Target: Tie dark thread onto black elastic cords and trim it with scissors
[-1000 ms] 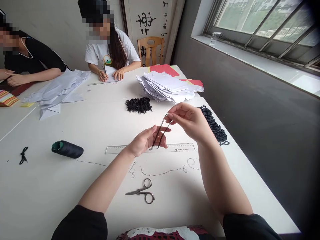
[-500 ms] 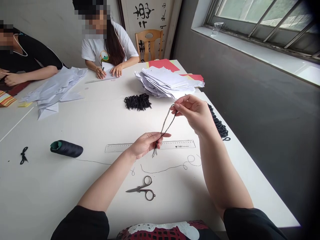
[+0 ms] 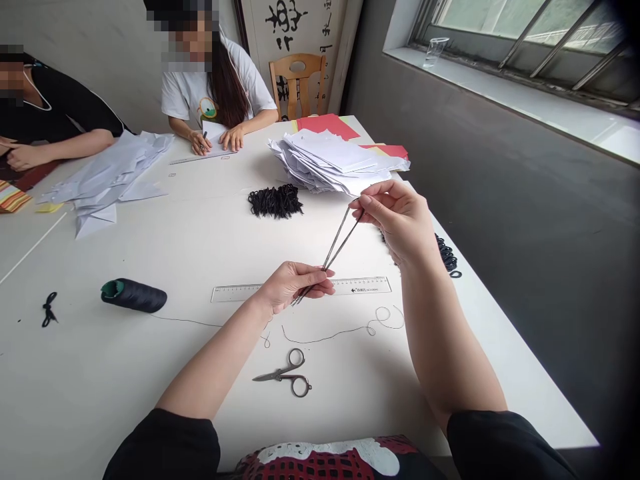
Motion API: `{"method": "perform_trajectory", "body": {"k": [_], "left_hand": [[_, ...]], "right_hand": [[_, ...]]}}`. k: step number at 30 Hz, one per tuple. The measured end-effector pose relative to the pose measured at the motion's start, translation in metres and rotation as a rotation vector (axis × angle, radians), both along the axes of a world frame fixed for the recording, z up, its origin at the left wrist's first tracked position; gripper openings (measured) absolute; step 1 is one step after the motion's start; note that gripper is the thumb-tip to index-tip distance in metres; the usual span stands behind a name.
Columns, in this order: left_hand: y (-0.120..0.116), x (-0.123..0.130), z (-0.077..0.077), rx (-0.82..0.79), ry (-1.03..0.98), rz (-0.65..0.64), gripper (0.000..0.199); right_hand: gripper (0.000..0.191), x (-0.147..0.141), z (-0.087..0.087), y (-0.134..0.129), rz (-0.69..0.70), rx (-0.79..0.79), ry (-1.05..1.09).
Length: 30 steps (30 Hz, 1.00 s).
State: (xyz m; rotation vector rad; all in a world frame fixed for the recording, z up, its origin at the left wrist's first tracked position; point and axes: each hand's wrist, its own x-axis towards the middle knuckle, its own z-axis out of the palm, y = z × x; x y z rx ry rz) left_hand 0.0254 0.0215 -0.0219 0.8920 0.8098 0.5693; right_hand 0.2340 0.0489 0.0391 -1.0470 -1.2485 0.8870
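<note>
A loop of black cord (image 3: 342, 237) is stretched between my two hands above the white table. My left hand (image 3: 296, 283) pinches its lower end, and loose ends stick out below the fingers. Higher and to the right, my right hand (image 3: 393, 213) pinches the top of the loop. Behind my left hand lies a clear ruler (image 3: 367, 286). Small metal scissors (image 3: 286, 375) rest open on the table nearer to me. A spool of dark thread (image 3: 134, 296) lies on its side at the left, its thread (image 3: 195, 324) trailing towards the middle.
Beyond my hands sit a bundle of black cord loops (image 3: 275, 201) and a paper pile (image 3: 330, 160). More loops (image 3: 446, 255) lie at the right edge, partly behind my right arm. A small black knotted cord (image 3: 49, 309) is far left. Two people sit across the table.
My right hand has moved slightly up and to the right, drawing the cord loop straighter and tighter. My left hand stays nearly in place, with its fingers closed more over the cord.
</note>
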Motion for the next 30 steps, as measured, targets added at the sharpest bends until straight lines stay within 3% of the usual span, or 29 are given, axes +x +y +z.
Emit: {"method": "perform_trajectory", "body": {"k": [8,25,30], "left_hand": [[0.002,-0.005,0.000,0.002,-0.010,-0.018,0.031],[0.000,-0.005,0.007,-0.055,-0.018,0.024,0.029],[0.000,-0.005,0.008,-0.041,-0.007,0.051,0.029]], "right_hand": [[0.015,0.000,0.006,-0.002,-0.007,-0.030,0.094],[0.017,0.000,-0.011,0.012,-0.069,-0.061,0.342],[0.018,0.003,-0.012,0.013,-0.029,-0.075,0.446]]}}
